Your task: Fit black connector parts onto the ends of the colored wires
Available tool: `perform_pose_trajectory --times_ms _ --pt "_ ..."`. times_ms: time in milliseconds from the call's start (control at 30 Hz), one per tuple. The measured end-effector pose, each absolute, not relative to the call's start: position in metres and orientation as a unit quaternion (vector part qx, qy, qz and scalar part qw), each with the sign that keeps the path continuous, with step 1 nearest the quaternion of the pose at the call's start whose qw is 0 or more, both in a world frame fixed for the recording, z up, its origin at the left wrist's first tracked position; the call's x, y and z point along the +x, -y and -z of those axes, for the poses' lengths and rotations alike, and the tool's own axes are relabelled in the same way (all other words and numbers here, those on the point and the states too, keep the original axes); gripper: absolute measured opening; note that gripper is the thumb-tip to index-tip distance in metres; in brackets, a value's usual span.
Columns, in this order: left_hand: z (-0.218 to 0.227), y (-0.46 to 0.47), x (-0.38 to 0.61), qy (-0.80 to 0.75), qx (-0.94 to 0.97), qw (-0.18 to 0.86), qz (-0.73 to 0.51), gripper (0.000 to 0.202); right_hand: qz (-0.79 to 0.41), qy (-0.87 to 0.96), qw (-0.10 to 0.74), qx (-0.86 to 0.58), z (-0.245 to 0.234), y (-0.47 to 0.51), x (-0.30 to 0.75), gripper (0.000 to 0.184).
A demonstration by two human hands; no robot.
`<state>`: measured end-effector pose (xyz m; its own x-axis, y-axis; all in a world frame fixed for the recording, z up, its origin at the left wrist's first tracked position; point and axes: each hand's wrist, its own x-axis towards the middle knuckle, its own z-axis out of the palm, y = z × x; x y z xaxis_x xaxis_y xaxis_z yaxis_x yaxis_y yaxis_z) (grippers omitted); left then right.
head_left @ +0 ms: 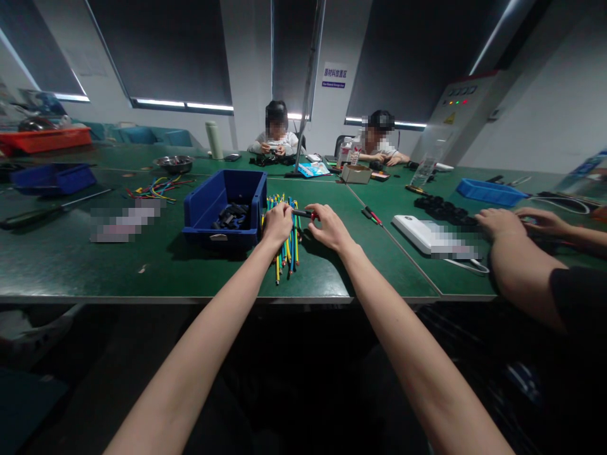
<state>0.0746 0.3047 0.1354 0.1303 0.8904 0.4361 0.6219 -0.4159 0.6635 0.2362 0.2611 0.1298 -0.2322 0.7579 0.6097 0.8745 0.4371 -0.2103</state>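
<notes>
Green bench (152, 275), blue parts bin (202, 236), coloured wires (287, 258) beside it. My left fingers (286, 211) and right fingers (321, 209) pinch opposite ends of a slim red-ended black piece (302, 213), above the wires' right edge. Probably light, stiffish, slightly slick; best held by the ends.

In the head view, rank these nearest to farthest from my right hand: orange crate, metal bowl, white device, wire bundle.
1. Wire bundle, just left of the right hand
2. White device, right
3. Metal bowl, back left
4. Orange crate, far left
</notes>
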Motion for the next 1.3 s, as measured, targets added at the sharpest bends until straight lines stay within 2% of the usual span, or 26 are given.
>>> perform_pose_trajectory --times_ms 267,467,667,800,933,1067,1300 --pt "-0.133 -0.306 0.073 -0.531 0.731 0.145 -0.403 0.026 0.088 0.77 0.341 -0.533 -0.128 -0.265 0.235 0.018" --pt "-0.133 -0.305 0.073 -0.529 0.728 0.158 -0.406 0.026 0.089 0.773 0.342 -0.526 -0.125 -0.268 0.238 0.019" --pt "-0.134 -0.304 0.074 -0.512 0.734 0.145 -0.422 0.026 0.053 0.738 0.402 -0.539 -0.122 -0.272 0.242 0.027" --pt "-0.134 -0.3 0.074 -0.53 0.768 0.097 -0.347 0.032 0.041 0.701 0.443 -0.557 -0.119 -0.276 0.249 0.029" --pt "-0.133 -0.296 0.074 -0.525 0.803 0.056 -0.276 0.029 0.015 0.669 0.453 -0.589 -0.118 -0.277 0.255 0.023" --pt "-0.131 -0.296 0.074 -0.515 0.809 0.065 -0.276 0.025 0.014 0.633 0.455 -0.626 -0.119 -0.277 0.259 0.015" --pt "-0.127 -0.303 0.072 -0.516 0.804 0.088 -0.283 0.028 0.02 0.607 0.442 -0.66 -0.115 -0.278 0.264 0.016"
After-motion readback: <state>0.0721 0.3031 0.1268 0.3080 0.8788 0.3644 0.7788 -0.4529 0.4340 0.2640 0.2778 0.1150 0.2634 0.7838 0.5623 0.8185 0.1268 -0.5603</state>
